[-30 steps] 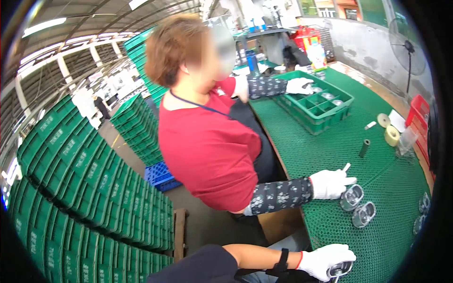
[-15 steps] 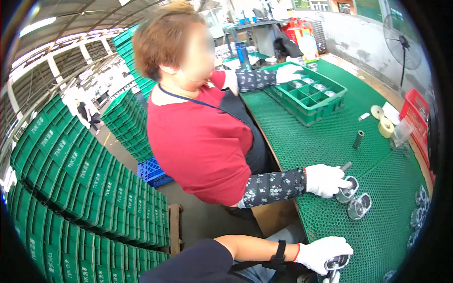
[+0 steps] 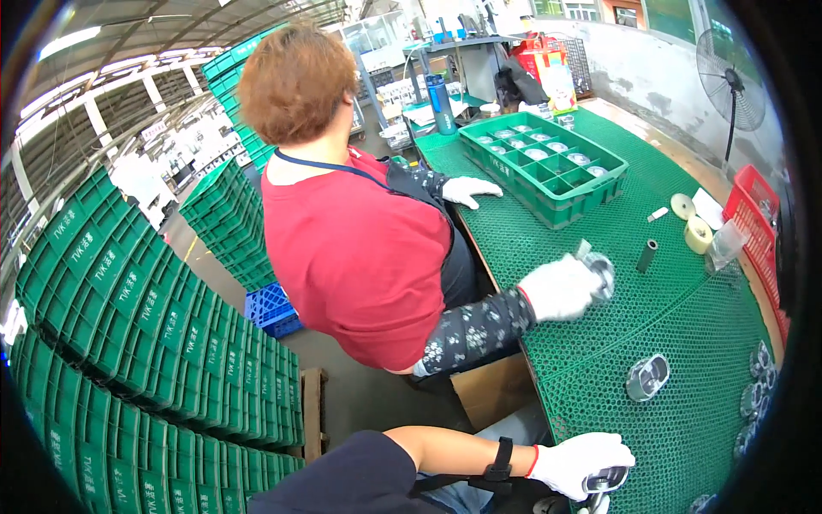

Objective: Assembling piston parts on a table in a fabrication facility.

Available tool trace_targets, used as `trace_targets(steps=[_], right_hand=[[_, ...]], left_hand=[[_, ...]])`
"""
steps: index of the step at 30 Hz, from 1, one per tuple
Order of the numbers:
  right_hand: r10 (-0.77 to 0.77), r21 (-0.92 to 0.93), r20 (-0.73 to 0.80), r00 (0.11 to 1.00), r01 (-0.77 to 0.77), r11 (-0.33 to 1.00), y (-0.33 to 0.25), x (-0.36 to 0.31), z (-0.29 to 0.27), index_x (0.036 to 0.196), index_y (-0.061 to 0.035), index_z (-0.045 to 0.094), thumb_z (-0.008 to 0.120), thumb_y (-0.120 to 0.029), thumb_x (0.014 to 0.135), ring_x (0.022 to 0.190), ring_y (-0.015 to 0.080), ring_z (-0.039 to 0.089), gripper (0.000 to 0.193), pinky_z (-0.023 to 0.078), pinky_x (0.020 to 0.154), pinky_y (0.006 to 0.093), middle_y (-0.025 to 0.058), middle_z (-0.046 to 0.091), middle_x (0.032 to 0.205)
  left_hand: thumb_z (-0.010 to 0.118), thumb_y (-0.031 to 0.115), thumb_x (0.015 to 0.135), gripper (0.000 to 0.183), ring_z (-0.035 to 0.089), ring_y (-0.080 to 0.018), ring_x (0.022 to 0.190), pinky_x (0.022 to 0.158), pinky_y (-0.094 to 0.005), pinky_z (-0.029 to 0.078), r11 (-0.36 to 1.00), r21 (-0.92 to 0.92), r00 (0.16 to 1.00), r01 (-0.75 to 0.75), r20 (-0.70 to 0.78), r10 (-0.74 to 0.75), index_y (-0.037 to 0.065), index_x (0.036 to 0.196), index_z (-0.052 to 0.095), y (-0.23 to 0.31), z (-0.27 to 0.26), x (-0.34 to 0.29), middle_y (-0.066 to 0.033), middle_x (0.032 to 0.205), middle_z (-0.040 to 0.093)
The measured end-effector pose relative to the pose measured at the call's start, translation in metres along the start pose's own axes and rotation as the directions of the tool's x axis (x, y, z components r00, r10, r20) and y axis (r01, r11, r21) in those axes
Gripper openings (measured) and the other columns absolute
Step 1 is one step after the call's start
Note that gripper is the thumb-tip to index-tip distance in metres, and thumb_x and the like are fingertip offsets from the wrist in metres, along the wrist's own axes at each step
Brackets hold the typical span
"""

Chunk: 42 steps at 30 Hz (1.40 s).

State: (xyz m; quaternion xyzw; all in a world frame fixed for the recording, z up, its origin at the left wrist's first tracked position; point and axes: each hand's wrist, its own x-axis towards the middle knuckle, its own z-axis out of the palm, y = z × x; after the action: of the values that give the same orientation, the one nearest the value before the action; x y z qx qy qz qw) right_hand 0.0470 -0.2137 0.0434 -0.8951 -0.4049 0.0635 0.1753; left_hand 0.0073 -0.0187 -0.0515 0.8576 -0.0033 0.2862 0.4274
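My left hand (image 3: 575, 463), in a white glove with a red cuff, is closed around a silver metal piston (image 3: 606, 480), its hollow side showing, at the table's near edge. Only gloved fingertips of my right hand (image 3: 597, 506) show at the lower edge, just below that piston; whether they hold anything is hidden. Another piston (image 3: 648, 378) rests on the green mat beyond my left hand. To the left, a co-worker's gloved hand (image 3: 561, 289) grips a motion-blurred piston (image 3: 599, 272); the other gloved hand (image 3: 471, 191) is by the table's far-left edge.
A divided green crate (image 3: 556, 206) holds several pistons. A dark metal tube (image 3: 647, 256), tape rolls (image 3: 698, 234) and a red basket (image 3: 753, 218) lie farther right. Several pistons (image 3: 753, 398) line the right edge. Tall green crate stacks (image 3: 163, 343) stand left.
The co-worker has lifted one piston from beside the other and moved it away from me, turned their head away, and drawn their other hand back from the crate. My left hand barely shifted.
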Motion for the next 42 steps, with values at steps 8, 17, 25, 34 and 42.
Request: trace_targets(steps=[8, 17, 25, 34, 42], right_hand=[[-0.041, -0.049, -0.037, 0.998, 0.039, 0.998, 0.006, 0.006, 0.005, 0.136, -0.0048, 0.069, 0.064, -0.026, 0.104, 0.092, 0.0367, 0.074, 0.038, 0.058, 0.079, 0.0437, 0.0177, 0.077, 0.112], [-0.071, 0.022, 0.022, 0.997, 0.071, 0.997, 0.000, 0.013, 0.009, 0.132, -0.0104, 0.067, 0.069, -0.020, 0.096, 0.071, 0.0294, 0.070, 0.037, 0.055, 0.063, 0.0424, 0.0093, 0.073, 0.089], [-0.026, 0.009, -0.118, 0.993, 0.027, 1.000, 0.006, 0.018, 0.026, 0.130, -0.0061, 0.066, 0.070, -0.029, 0.097, 0.065, 0.0311, 0.067, 0.041, 0.053, 0.059, 0.0430, 0.0123, 0.066, 0.082], [0.119, 0.135, -0.050, 0.992, -0.111, 0.985, 0.035, -0.037, 0.000, 0.117, -0.0126, 0.077, 0.076, -0.025, 0.091, 0.072, 0.0319, 0.070, 0.028, 0.055, 0.065, 0.0431, 0.0105, 0.069, 0.079], [0.047, 0.018, -0.133, 0.990, -0.045, 0.999, 0.006, 0.008, 0.018, 0.110, -0.0118, 0.069, 0.076, -0.028, 0.091, 0.065, 0.0306, 0.066, 0.026, 0.051, 0.058, 0.0435, 0.0081, 0.064, 0.075]], left_hand=[[0.081, 0.017, 0.068, 0.075, 0.061, -0.0408, 0.105, 0.094, -0.0479, 0.052, 0.998, -0.063, 1.000, 0.021, -0.010, -0.022, 0.005, 0.137, 0.055, 0.018, -0.022, 0.006, -0.0177, 0.113, 0.060], [0.080, 0.022, 0.074, 0.060, 0.065, -0.0379, 0.105, 0.094, -0.0475, 0.054, 0.999, 0.014, 0.991, 0.037, 0.132, -0.038, 0.007, 0.130, 0.064, 0.038, -0.057, 0.021, -0.0154, 0.114, 0.069], [0.089, 0.023, 0.068, 0.081, 0.062, -0.0388, 0.124, 0.108, -0.0486, 0.050, 0.995, 0.092, 0.985, 0.032, 0.166, -0.047, 0.008, 0.142, 0.058, 0.031, -0.038, 0.017, -0.0145, 0.134, 0.065], [0.095, 0.027, 0.059, 0.092, 0.050, -0.0464, 0.138, 0.117, -0.0547, 0.041, 0.983, 0.182, 0.990, -0.011, 0.142, -0.016, 0.006, 0.140, 0.056, 0.031, -0.043, 0.014, -0.0204, 0.147, 0.055], [0.096, 0.042, 0.060, 0.096, 0.042, -0.0507, 0.144, 0.119, -0.0616, 0.035, 0.939, 0.345, 0.989, -0.010, 0.145, -0.043, 0.011, 0.144, 0.058, 0.034, -0.041, 0.013, -0.0201, 0.153, 0.049]])
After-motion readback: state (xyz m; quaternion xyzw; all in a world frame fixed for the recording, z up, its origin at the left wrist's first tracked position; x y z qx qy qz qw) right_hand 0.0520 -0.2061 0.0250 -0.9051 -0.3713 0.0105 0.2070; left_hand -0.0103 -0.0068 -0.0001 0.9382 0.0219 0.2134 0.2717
